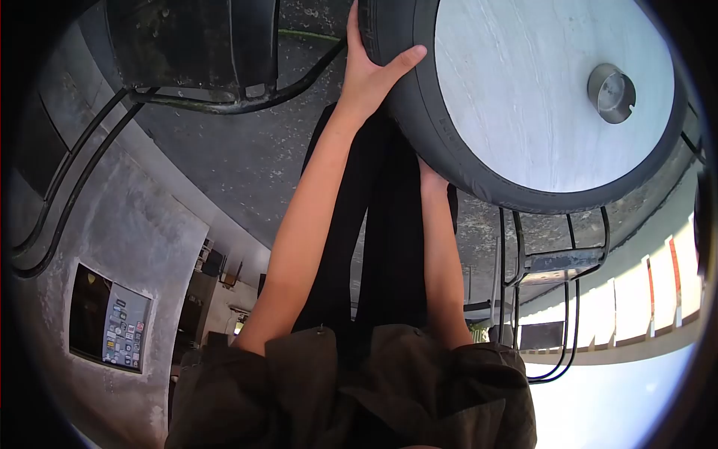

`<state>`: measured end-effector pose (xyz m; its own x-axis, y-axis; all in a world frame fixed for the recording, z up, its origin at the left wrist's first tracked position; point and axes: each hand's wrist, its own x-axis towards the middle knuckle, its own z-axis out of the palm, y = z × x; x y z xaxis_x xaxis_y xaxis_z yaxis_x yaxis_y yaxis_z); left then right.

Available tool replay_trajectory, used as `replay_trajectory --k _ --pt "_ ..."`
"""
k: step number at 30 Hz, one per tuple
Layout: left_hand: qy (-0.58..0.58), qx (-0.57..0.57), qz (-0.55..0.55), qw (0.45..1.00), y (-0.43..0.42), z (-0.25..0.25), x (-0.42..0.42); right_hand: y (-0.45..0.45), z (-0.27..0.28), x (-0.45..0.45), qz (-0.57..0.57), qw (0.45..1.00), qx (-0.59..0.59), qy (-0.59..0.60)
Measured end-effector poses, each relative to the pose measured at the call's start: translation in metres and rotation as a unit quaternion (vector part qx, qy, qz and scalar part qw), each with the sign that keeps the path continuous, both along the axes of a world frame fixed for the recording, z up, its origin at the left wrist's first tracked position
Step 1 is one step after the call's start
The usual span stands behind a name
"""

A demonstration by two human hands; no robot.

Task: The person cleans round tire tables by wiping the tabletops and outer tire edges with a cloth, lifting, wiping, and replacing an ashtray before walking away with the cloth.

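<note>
Though wide, tyre against left fingers

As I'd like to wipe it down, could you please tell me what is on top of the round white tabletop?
Only a notched metal dish shows on the white tabletop. The dish hides the patch beneath it, and the picture cuts off the far edge.

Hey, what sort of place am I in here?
Probably a café-style seating area: there's a tire-edged round table with a notched metal dish on top, and dark-framed chairs nearby.
</note>
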<state>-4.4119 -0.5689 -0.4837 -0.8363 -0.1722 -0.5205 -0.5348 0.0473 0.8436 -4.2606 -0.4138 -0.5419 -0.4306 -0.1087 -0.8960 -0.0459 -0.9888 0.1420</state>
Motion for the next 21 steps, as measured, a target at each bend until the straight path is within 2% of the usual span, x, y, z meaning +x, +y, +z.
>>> replay_trajectory --k 2,3,4,5,7,10,11,13,14,17,19,21 --pt "-0.013 0.203 0.101 0.974 -0.012 -0.014 0.013 -0.033 0.024 0.001 -0.021 0.998 -0.038 -0.052" --pt "-0.019 0.300 0.152 0.941 -0.021 -0.023 0.028 -0.041 0.032 0.002 -0.033 0.992 -0.121 -0.025" --pt "-0.071 0.303 0.167 0.936 -0.036 -0.037 0.051 -0.048 0.054 -0.004 0.011 0.990 -0.130 -0.057" --pt "-0.086 0.305 0.189 0.929 -0.049 -0.046 0.076 -0.054 0.069 -0.005 0.038 0.987 -0.150 -0.031" --pt "-0.160 0.127 0.154 0.967 -0.058 -0.020 0.108 -0.056 0.100 -0.008 0.156 0.981 -0.116 0.007" --pt "-0.151 0.056 0.111 0.981 -0.066 0.024 0.162 -0.054 0.145 -0.032 0.275 0.956 -0.080 0.062" --pt "-0.177 0.083 0.180 0.964 -0.058 0.036 0.173 -0.055 0.153 -0.038 0.331 0.937 -0.035 0.106" --pt "-0.236 0.146 0.311 0.909 -0.031 0.069 0.193 -0.055 0.160 -0.044 0.473 0.865 0.056 0.156" --pt "-0.210 0.240 0.322 0.891 -0.023 0.075 0.205 -0.052 0.151 -0.042 0.483 0.862 0.063 0.144" --pt "-0.154 0.365 0.444 0.804 0.021 0.096 0.203 -0.032 0.127 -0.025 0.546 0.796 0.178 0.192" --pt "-0.076 0.427 0.454 0.779 0.051 0.074 0.212 -0.018 0.133 -0.016 0.572 0.754 0.241 0.215" --pt "-0.079 0.538 0.529 0.652 0.077 0.053 0.223 -0.007 0.143 -0.001 0.601 0.713 0.273 0.235"
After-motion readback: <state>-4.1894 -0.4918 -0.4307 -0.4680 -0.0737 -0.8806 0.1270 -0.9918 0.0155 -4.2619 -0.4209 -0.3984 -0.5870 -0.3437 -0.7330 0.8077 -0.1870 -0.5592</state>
